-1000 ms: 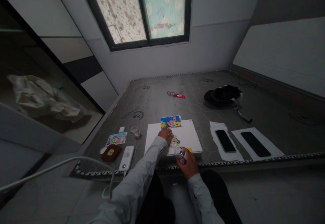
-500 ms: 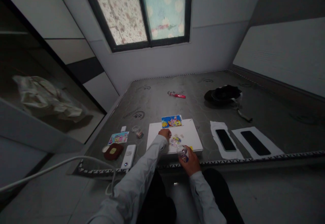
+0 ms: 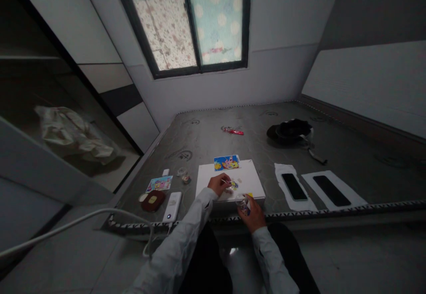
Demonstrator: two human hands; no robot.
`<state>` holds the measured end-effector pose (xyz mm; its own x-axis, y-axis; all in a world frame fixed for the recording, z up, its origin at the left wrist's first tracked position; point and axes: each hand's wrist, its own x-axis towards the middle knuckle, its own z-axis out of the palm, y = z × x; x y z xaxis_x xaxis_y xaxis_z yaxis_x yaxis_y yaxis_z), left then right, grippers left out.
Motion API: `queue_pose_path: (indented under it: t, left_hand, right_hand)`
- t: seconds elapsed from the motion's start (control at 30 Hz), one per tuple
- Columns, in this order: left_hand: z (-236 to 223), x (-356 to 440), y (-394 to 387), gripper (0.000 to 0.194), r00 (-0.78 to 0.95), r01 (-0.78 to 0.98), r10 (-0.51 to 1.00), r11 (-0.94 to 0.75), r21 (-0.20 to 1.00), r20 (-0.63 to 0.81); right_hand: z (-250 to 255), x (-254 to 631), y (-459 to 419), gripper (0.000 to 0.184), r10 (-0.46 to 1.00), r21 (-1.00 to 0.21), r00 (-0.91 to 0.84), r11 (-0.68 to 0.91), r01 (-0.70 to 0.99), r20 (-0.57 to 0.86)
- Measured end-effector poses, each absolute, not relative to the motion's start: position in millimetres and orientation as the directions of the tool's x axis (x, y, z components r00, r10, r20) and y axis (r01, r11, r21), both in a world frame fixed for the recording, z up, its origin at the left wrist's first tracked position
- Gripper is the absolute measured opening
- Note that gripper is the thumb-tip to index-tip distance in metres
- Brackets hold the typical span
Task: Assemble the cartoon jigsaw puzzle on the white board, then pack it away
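Observation:
My left hand (image 3: 219,184) is over the white box (image 3: 206,176), its thumb and fingertips pinched together beside a small heap of colourful flat pieces (image 3: 234,185). Whatever sits between the fingertips is too small to make out. At the box's front edge, my right hand (image 3: 254,216) wraps round a small clear jar (image 3: 244,204), tilted, with colourful bits inside. A blue cartoon card (image 3: 226,163) lies at the back of the box top. Something yellow (image 3: 250,195) shows just behind my right hand.
On the grey mattress, left of the box, are a small clear container (image 3: 185,178), a cartoon card (image 3: 159,183), a brown pouch (image 3: 153,200) and a white power bank (image 3: 172,207) with a cable. Rightward lie two dark phones (image 3: 294,186) on white sheets and a dark cap (image 3: 289,132).
My left hand has moved slightly right and nearer me, with its fingertips now at the heap of pieces. My right hand still holds the jar. The view has tilted up a little.

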<state>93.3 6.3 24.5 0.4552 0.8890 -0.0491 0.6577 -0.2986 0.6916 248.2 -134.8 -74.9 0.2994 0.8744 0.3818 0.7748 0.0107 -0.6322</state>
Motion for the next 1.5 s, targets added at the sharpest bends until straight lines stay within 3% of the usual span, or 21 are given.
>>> queue_pose_path:
  t: [0.13, 0.27, 0.47, 0.53, 0.67, 0.83, 0.93, 1.1, 1.2, 1.3, 1.5]
  left_hand:
    - [32.6, 103.8, -21.9, 0.03, 0.736, 0.464, 0.676, -0.459, 0.757, -0.041]
    - [28.9, 108.5, -33.5, 0.028, 0.763, 0.486, 0.635, -0.441, 0.754, -0.12]
    - [21.8, 103.3, -29.9, 0.027, 0.776, 0.41, 0.624, -0.382, 0.828, -0.096]
    - [16.6, 99.5, -24.9, 0.025, 0.727, 0.448, 0.681, -0.378, 0.81, -0.084]
    - [-2.1, 88.6, -13.4, 0.023, 0.458, 0.673, 0.887, -0.297, 0.677, -0.066]
    - [-26.4, 83.0, -6.7, 0.059, 0.367, 0.763, 0.929, -0.273, 0.587, -0.045]
    - [-29.8, 91.8, -3.2, 0.071, 0.389, 0.786, 0.921, -0.323, 0.528, -0.016]
    - [-19.3, 116.3, 7.4, 0.059, 0.384, 0.872, 0.921, -0.334, 0.359, -0.074]
    - [-12.9, 130.0, 13.6, 0.062, 0.322, 0.915, 0.94, -0.279, 0.291, -0.112]
    - [-9.6, 139.8, 20.0, 0.065, 0.277, 0.929, 0.945, -0.217, 0.299, -0.175]
    - [-10.6, 140.7, 39.2, 0.039, 0.286, 0.923, 0.921, -0.19, 0.335, -0.263]
  right_hand:
    - [-76.9, 249.1, -136.3, 0.05, 0.863, -0.596, 0.271, 0.042, 0.802, 0.426]
    - [-78.1, 247.6, -137.2, 0.047, 0.84, -0.561, 0.249, 0.078, 0.824, 0.482]
    - [-82.7, 247.8, -138.6, 0.048, 0.855, -0.559, 0.24, 0.069, 0.826, 0.46]
    - [-84.6, 248.8, -138.5, 0.049, 0.858, -0.558, 0.234, 0.072, 0.826, 0.458]
    - [-84.7, 249.7, -138.8, 0.05, 0.85, -0.581, 0.243, 0.089, 0.809, 0.468]
    - [-84.8, 250.5, -138.6, 0.051, 0.858, -0.618, 0.268, 0.072, 0.783, 0.439]
    - [-89.3, 252.7, -136.6, 0.052, 0.869, -0.626, 0.258, 0.074, 0.777, 0.423]
    - [-95.0, 256.9, -134.2, 0.054, 0.896, -0.644, 0.243, 0.06, 0.763, 0.372]
    - [-94.6, 258.4, -134.5, 0.053, 0.898, -0.651, 0.243, 0.06, 0.757, 0.366]
    - [-92.4, 259.2, -134.9, 0.052, 0.891, -0.639, 0.256, 0.048, 0.768, 0.375]
    - [-86.1, 258.2, -135.4, 0.052, 0.867, -0.622, 0.317, -0.01, 0.783, 0.385]
